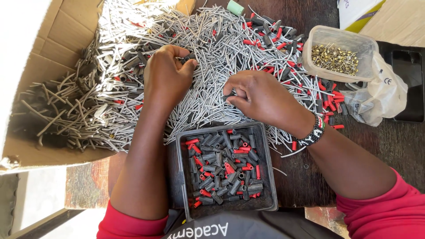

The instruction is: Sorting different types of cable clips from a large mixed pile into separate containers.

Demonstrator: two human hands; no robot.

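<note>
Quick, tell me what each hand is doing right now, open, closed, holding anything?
Left hand: closed, fingertips pinching a small dark sleeve over the pile of grey tubes.
Right hand: closed, pinching another small dark piece.

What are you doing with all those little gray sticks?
A person is working over a big pile of thin gray tubes spread across a table and spilling from a cardboard box. The left hand pinches a small dark piece, and the right hand pinches another just above the pile. In front sits a dark tray filled with short gray and red sleeves. A clear tub of small brass-coloured bits stands to the right.
</note>
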